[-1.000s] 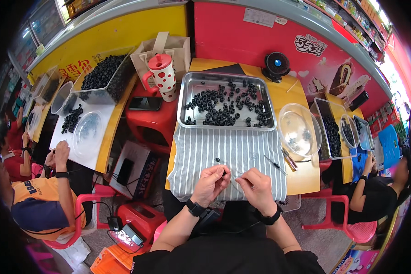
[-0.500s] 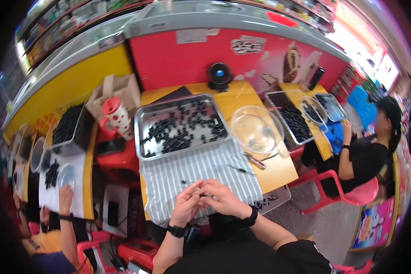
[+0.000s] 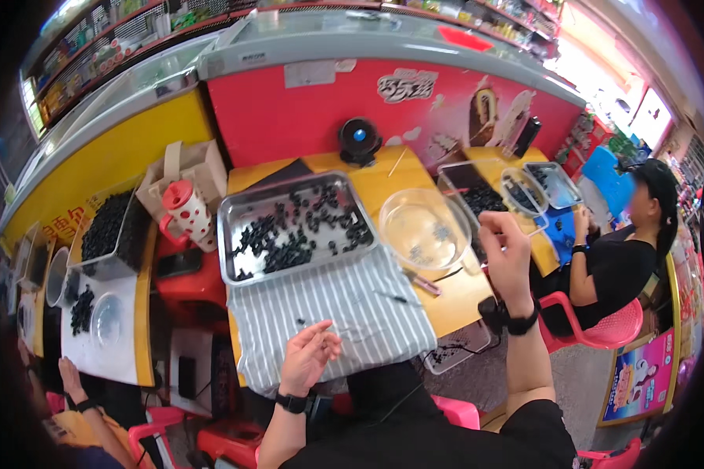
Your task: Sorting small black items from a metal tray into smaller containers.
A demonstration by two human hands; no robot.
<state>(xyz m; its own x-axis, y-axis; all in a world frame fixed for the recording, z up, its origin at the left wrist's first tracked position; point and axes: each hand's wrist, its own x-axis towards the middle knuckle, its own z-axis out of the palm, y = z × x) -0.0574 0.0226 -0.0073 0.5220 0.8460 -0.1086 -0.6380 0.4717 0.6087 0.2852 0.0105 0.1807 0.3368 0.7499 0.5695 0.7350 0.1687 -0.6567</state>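
Note:
My left hand [image 3: 309, 359] hovers over the near edge of a striped cloth [image 3: 328, 305], its fingers drawn together in a pinch. Whatever it may hold is too small to make out. A tiny dark piece [image 3: 300, 321] lies on the cloth beside its fingertips. My right hand [image 3: 507, 258] is raised beside the right rim of a round clear bowl [image 3: 391, 238], fingers curled in toward the thumb; any thing between them is hidden. Small pale bits [image 3: 438, 232] lie in the bowl. Beyond the cloth, a metal tray [image 3: 289, 273] holds many small black pieces [image 3: 278, 246].
A thin dark tool [image 3: 391, 296] and a pinkish tool [image 3: 424, 283] lie near the bowl. A small black fan [image 3: 360, 141] stands at the table's back. Left are a spotted cup [image 3: 189, 217] and a phone [image 3: 180, 263]. Co-workers sit at both sides, one on a pink chair [image 3: 602, 324].
My hands, together over the cloth before, are now apart. The right has moved up and right to the bowl; the left stays low over the cloth. The left co-worker's hand has drawn back from a bowl.

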